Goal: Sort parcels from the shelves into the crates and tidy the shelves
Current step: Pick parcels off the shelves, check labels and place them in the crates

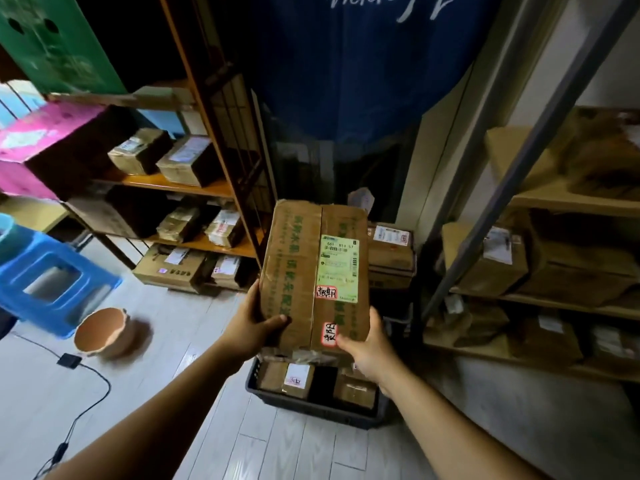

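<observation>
I hold a brown cardboard parcel (304,271) with green tape, a pale green shipping label and two small red-edged stickers. My left hand (251,323) grips its lower left edge, thumb on top. My right hand (369,349) grips its lower right corner. The parcel hangs tilted above a dark plastic crate (311,408) on the floor, which holds several small brown parcels (294,375). An orange wooden shelf unit (194,185) on the left carries taped parcels (187,161) on its boards. A pale shelf unit (554,299) on the right holds more cardboard boxes (491,258).
A blue plastic stool (48,282) and a tipped orange bowl (104,332) sit on the light plank floor at left, with a black cable and adapter (69,360). Stacked boxes (389,251) stand behind the crate. A blue curtain (346,64) hangs at the back.
</observation>
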{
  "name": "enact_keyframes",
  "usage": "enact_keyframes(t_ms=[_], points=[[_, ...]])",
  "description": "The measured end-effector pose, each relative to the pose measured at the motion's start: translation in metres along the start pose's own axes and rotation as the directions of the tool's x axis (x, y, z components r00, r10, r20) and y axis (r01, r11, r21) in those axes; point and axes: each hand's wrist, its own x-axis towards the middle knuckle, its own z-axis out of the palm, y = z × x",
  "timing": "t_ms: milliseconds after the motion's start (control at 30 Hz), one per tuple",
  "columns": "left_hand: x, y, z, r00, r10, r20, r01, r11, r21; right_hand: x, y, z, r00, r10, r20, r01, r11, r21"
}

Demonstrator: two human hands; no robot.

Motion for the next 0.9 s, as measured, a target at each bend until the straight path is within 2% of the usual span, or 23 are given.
enact_keyframes(t_ms=[233, 400, 600, 733, 900], points=[[0.054, -0.100, -0.046, 0.995, -0.099, 0.001, 0.099, 0.995, -0.005, 0.078, 0.064, 0.063, 0.999, 0.043, -0.019, -0.044, 0.998, -0.046], [0.106, -0.194, -0.082, 0.987, -0.152, 0.053, 0.145, 0.982, 0.122, 0.138, 0.134, 0.119, 0.981, 0.190, -0.038, -0.189, 0.982, 0.010], [0.139, -0.287, -0.109, 0.964, -0.229, 0.135, 0.219, 0.972, 0.086, 0.191, 0.206, 0.163, 0.969, 0.242, -0.047, -0.238, 0.968, 0.077], [0.153, -0.326, -0.116, 0.961, -0.238, 0.141, 0.226, 0.970, 0.094, 0.217, 0.238, 0.183, 0.960, 0.273, -0.064, -0.268, 0.960, 0.077], [0.177, -0.343, -0.123, 0.971, -0.214, 0.109, 0.205, 0.975, 0.088, 0.250, 0.247, 0.191, 0.967, 0.236, -0.098, -0.232, 0.971, 0.048]])
